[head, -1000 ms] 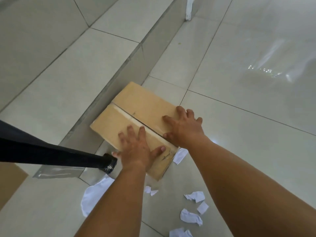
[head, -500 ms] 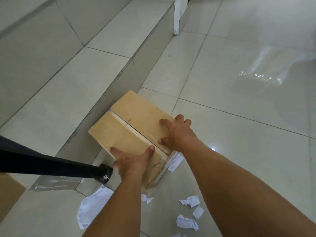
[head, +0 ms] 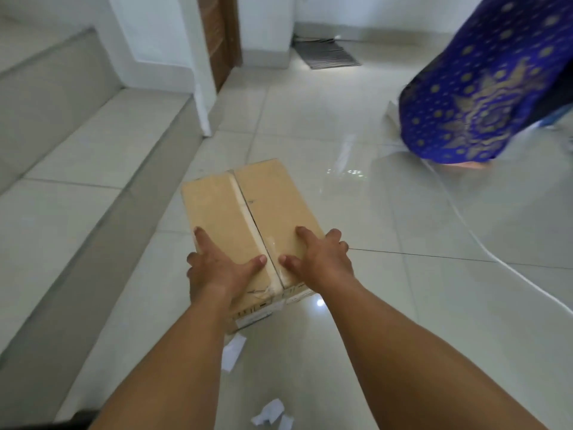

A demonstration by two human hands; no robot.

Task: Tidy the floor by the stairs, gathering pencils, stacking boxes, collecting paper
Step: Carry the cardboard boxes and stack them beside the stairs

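Both hands grip the near end of the cardboard box (head: 248, 206). The left hand (head: 221, 268) lays its thumb and one finger on top and curls the others down the left edge. The right hand (head: 316, 259) mirrors it on the right edge. The box stretches forward from the hands above the floor (head: 403, 305), with the stair step (head: 93, 150) off to the left of the left hand. I cannot tell whether it is clear of the floor.

With only the near end held, the far end may dip and pull the box out of the fingers. Paper scraps (head: 234, 350) lie under the wrists on glossy tile and could slide underfoot. A white cable (head: 465, 218) out beyond the right hand could catch a foot.

The box is plain tan and oblong. Its two top flaps meet in a centre seam under clear tape (head: 271, 243), which is wrinkled and lifting just by the thumbs, so the flaps might part under strain.
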